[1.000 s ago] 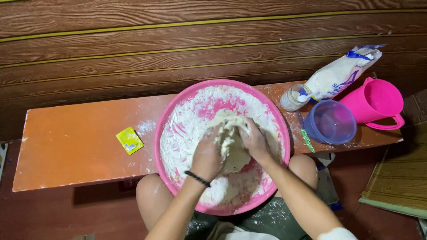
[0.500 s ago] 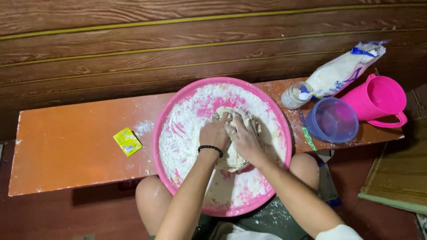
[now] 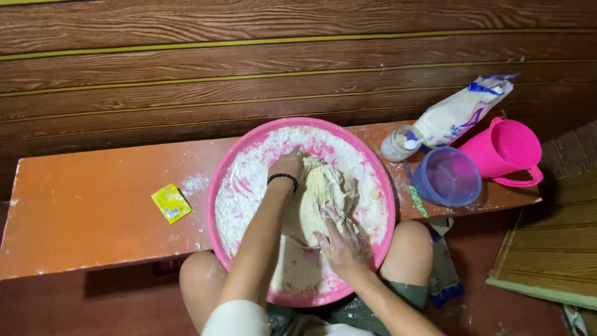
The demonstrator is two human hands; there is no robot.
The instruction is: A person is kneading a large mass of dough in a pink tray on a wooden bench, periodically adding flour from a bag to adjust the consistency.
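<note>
1. Dark wooden planks with thin yellow lines make the wall behind a long orange counter, which has some flour dust on it.
2. On the counter, partly over its near edge, stands a big pink basin with white flour on its inside wall.
3. The dough, pale and rough, lies in the middle of the basin.
4. The left hand presses on the dough at about 10 o'clock of it; its fingers are hidden behind the wrist, so I cannot tell how wide they are.
5. The right hand lies flat with spread fingers on the dough at 5 o'clock, covered with flour.
6. The arms hide the near part of the basin, and the knees below are partly cut off.
7. At 9 o'clock of the basin lies a small yellow packet, apart from it.
8. At 2 o'clock stand a small jar, a white flour bag leaning over it, a purple bowl and a pink jug, all close together.
</note>
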